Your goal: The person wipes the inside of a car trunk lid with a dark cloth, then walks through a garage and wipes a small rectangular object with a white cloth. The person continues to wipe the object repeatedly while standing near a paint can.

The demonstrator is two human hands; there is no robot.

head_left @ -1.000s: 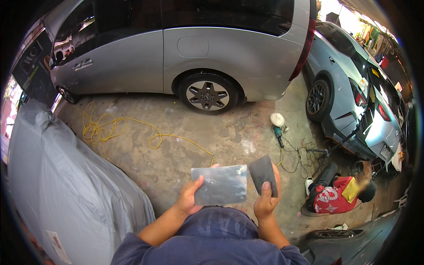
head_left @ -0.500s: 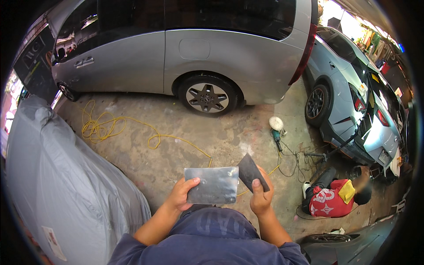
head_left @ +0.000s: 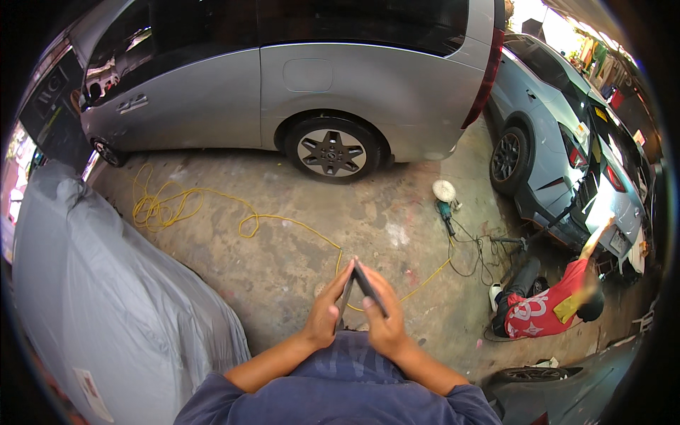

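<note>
Both my hands are raised in front of my shirt, close together. My left hand (head_left: 324, 312) grips a thin grey rectangular sheet (head_left: 344, 303), now seen almost edge-on. My right hand (head_left: 387, 322) holds a smaller dark rectangular pad (head_left: 370, 290), its thumb on the near side and fingers behind. The far ends of sheet and pad come together at the fingertips, forming a narrow upside-down V. I cannot tell what either piece is made of.
Ahead stands a silver van (head_left: 368, 92). A yellow cable (head_left: 283, 217) winds over the concrete floor to a green polisher (head_left: 446, 214) with a white pad. At right, a person in red (head_left: 542, 304) sits by a light-blue car (head_left: 549, 177). A grey-covered vehicle (head_left: 127, 297) is at left.
The grey sheet has turned from facing me to nearly edge-on. My right hand has moved left, bringing the dark pad against it. The seated person's arm now reaches up to the blue car.
</note>
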